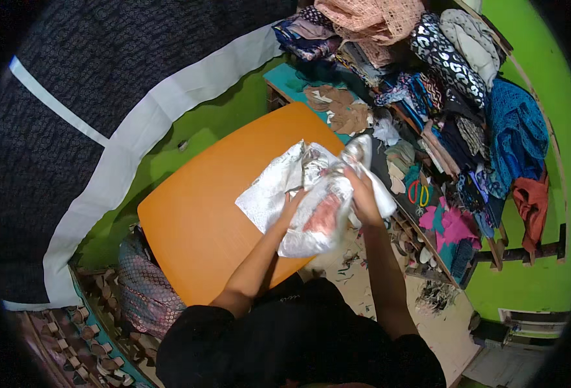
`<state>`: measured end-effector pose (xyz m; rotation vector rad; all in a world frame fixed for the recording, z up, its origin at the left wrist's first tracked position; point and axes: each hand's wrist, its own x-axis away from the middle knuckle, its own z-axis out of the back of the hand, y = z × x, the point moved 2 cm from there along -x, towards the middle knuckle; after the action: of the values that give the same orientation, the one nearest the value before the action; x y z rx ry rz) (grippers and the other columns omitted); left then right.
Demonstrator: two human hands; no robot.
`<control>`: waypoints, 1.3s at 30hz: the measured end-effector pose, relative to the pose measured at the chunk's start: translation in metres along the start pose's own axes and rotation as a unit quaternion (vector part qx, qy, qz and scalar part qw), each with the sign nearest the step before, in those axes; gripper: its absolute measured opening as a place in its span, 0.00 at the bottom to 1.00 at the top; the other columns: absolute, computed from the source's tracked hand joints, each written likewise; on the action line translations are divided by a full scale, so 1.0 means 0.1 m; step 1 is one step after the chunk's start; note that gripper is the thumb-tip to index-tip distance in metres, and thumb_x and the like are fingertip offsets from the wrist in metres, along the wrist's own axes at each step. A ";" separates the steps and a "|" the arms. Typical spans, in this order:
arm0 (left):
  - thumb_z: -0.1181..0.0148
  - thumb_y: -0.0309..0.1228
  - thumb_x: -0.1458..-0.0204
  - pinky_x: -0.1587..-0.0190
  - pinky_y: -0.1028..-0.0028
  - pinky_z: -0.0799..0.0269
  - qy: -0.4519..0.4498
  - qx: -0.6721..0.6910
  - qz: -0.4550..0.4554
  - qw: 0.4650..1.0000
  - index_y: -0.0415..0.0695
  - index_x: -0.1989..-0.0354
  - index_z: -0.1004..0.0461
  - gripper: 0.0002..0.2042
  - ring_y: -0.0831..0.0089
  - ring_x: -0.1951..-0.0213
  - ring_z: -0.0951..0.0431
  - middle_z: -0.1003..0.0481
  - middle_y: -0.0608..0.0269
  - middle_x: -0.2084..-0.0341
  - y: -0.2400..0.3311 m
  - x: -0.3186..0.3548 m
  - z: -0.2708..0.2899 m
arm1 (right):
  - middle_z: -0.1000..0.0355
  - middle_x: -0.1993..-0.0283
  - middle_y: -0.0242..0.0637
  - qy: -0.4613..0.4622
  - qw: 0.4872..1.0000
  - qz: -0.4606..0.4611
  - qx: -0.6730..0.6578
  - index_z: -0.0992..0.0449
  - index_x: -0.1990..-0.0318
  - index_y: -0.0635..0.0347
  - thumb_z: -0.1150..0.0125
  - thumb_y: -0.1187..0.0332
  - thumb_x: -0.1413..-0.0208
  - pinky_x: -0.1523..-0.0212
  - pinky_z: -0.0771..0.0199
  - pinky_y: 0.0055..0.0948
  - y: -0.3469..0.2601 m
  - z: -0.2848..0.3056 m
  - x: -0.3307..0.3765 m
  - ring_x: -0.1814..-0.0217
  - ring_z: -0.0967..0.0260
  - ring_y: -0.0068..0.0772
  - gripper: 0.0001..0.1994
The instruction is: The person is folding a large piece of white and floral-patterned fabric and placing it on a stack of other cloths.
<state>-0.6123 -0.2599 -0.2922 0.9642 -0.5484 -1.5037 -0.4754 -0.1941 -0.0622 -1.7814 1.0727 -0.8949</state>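
Note:
A crinkled, shiny plastic bag [318, 223] with something pinkish showing through it is held above the right part of the orange table. My right hand [362, 194] grips its right side, fingers wrapped into the bunched plastic. On the other side, my left hand [292, 208] is closed at the bag's left edge, with its fingertips partly hidden. A white and silvery crumpled sheet [272, 184] spreads out beyond my left hand over the tabletop; whether it is part of the bag I cannot tell.
The orange table [208, 200] stands in front of me. To its right, a long bench holds piled fabrics [453, 58], brown scraps [340, 107] and red-and-yellow-handled scissors [419, 193]. A patterned cloth bundle [146, 284] sits at lower left. Scraps litter the floor [356, 284].

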 end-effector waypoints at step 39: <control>0.46 0.52 0.65 0.47 0.47 0.63 0.092 -0.259 0.157 0.949 0.54 0.48 0.43 0.33 0.49 0.44 0.54 0.48 0.53 0.46 1.33 -0.85 1.48 | 0.43 0.50 0.52 0.234 0.779 0.196 0.548 0.39 0.53 0.66 0.44 0.62 0.58 0.47 0.51 0.40 0.79 0.52 -0.10 0.47 0.49 0.49 0.25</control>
<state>-0.6611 -0.2300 -0.0836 0.5645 -0.1432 -1.1680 -0.4582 -0.1906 -0.1552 -0.3447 0.8433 -1.3357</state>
